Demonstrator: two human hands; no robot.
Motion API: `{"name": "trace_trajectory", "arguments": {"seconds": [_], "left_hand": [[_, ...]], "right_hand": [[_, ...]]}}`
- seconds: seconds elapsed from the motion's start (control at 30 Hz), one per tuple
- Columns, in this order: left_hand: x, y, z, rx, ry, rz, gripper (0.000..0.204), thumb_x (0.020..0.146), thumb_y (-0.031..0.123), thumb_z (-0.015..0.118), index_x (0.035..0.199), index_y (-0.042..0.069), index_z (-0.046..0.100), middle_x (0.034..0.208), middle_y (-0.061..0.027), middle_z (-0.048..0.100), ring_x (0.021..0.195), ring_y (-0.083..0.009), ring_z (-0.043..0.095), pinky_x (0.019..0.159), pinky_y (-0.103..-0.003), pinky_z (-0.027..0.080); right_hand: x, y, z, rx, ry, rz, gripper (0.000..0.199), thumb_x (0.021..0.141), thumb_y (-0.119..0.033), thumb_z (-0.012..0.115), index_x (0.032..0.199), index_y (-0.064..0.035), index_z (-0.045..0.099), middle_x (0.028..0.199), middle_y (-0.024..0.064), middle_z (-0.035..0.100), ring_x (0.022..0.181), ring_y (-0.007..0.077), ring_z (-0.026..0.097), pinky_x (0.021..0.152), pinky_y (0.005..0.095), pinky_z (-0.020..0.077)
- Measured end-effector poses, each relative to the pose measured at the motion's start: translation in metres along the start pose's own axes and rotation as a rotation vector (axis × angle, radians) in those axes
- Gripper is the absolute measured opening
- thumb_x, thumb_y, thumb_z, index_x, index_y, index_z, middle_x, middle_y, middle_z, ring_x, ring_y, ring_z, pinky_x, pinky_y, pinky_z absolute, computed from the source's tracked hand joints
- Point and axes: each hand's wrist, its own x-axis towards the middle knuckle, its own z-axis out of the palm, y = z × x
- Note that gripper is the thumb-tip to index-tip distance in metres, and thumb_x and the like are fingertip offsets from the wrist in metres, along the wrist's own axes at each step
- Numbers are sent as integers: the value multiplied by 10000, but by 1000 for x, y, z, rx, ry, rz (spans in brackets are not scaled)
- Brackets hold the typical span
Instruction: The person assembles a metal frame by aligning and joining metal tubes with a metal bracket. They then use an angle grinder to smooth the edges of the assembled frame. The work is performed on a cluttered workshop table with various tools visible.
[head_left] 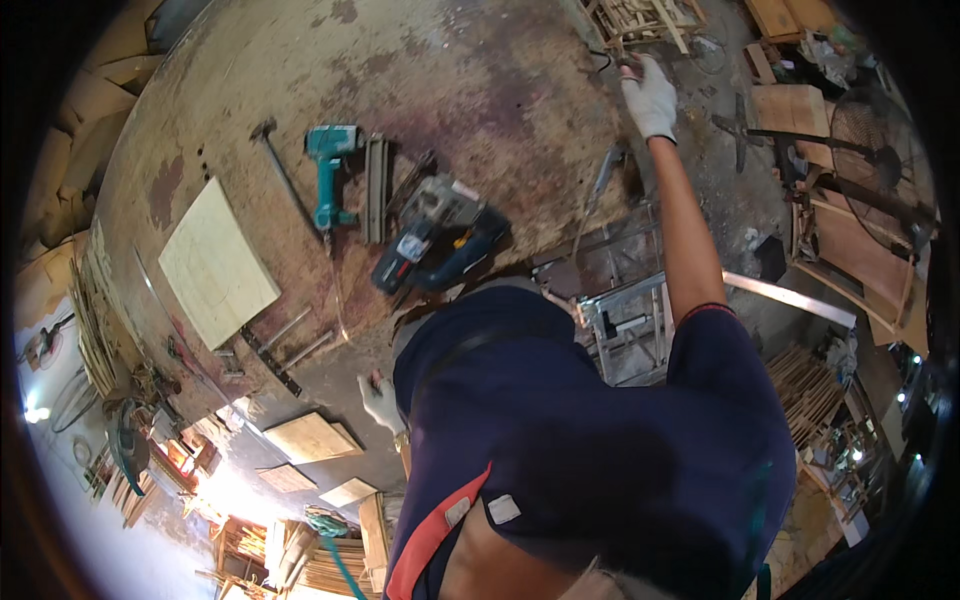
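In a white fingerless-tipped glove, my right hand [650, 98] reaches to the far right edge of the worn brown table [480, 90]. Its fingers are closed around something too small to make out. My left hand [380, 402], gloved too, hangs low beside my body at the table's front edge, fingers partly extended and holding nothing visible. Closest to my body on the table lies a dark blue jigsaw [440, 240]. Left of it are a grey metal bar [376, 190], a teal nail gun [330, 175] and a hammer [285, 170]. A pale square board [217, 263] rests farther left.
A black ruler-like strip [270, 362] and thin rods lie near the front edge. A slim grey tool [603, 178] sits at the right edge. Beyond stand a crate of wood scraps [650, 22], a metal frame [630, 330] and a fan [868, 150]. Boards [312, 437] lie below left.
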Motion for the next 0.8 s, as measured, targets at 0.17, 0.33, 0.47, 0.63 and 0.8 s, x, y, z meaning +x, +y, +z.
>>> {"name": "trace_trajectory", "arguments": {"seconds": [0.17,0.33,0.47,0.63,0.8], "left_hand": [[-38,29,12,143,117,-55,214,999,58,623,1158,-80,663,996,-141,737,881,-183,651,813,-325,531],[-60,58,12,141,33,-80,219,1013,84,636,1177,-50,687,963,-112,721,883,-173,653,821,-320,537],[-54,58,25,168,27,-66,209,1024,118,659,1175,-22,692,918,-73,679,827,-144,605,769,-305,517],[-70,80,25,128,16,-79,238,1042,135,643,1224,-13,686,868,-38,617,782,-125,563,716,-283,483],[-54,65,22,145,3,-78,271,1044,142,644,1255,-22,681,896,-48,638,793,-130,571,729,-282,488]], "right_hand": [[93,43,63,-162,-255,-187,539,984,-348,694,1477,-159,585,1462,160,645,1364,340,597,1095,458,502],[150,60,144,-376,-656,-352,614,1083,-384,515,1641,-161,389,1712,127,365,1501,349,446,1213,457,409],[149,62,168,-20,-652,-10,630,1126,-485,331,1596,-84,455,1645,154,470,1476,389,467,1213,460,387],[137,54,112,-88,-620,-187,605,943,-466,677,1416,-92,631,1334,235,695,1259,410,638,1053,461,505],[124,88,30,-118,-531,43,723,763,-462,876,1355,-92,687,1228,227,747,1117,376,725,971,441,559]]}}
